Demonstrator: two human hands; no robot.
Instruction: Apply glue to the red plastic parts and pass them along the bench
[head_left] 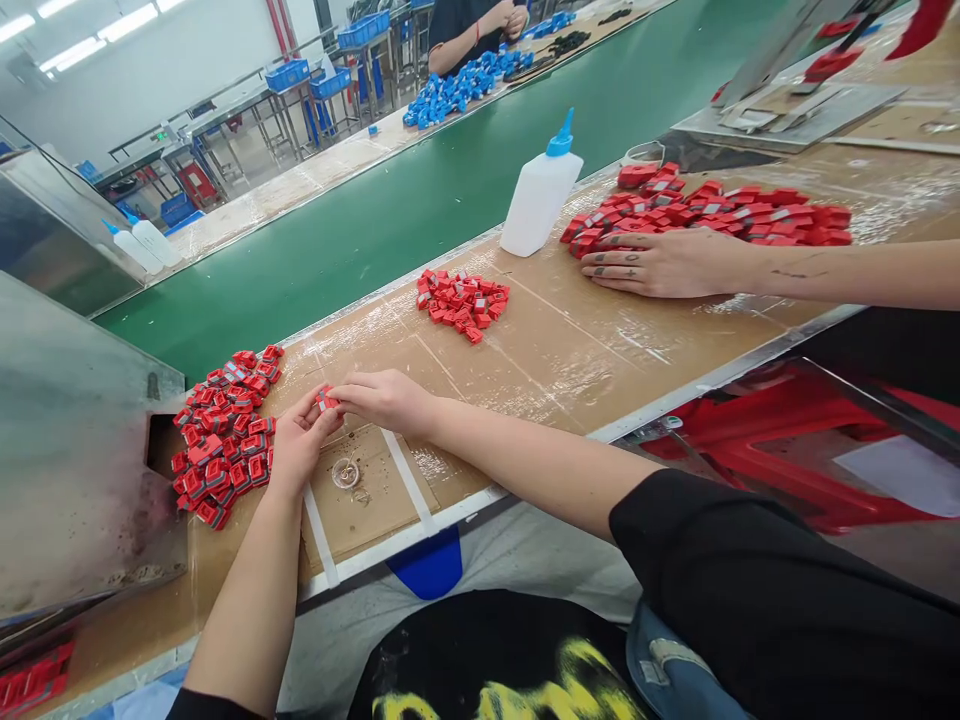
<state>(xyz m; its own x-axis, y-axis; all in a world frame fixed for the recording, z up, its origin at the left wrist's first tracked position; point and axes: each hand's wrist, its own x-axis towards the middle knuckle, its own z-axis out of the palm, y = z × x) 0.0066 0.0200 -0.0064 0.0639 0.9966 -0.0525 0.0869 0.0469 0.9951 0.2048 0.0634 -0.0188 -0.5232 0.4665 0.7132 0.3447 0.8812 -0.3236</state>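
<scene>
Between my fingertips is a small red plastic part with a light grey patch. My left hand pinches it from the left, and my right hand grips it from the right. Left of my hands lies a heap of red and grey plastic parts. A smaller pile of red parts sits farther up the table, beyond my right hand. Just below my hands, a small round clear dish rests on a taped cardboard sheet.
A white bottle with a blue nozzle stands by the green conveyor belt. At right, a co-worker's hand touches a big red pile. A metal housing borders the left side. Across the belt, another person sits by blue parts.
</scene>
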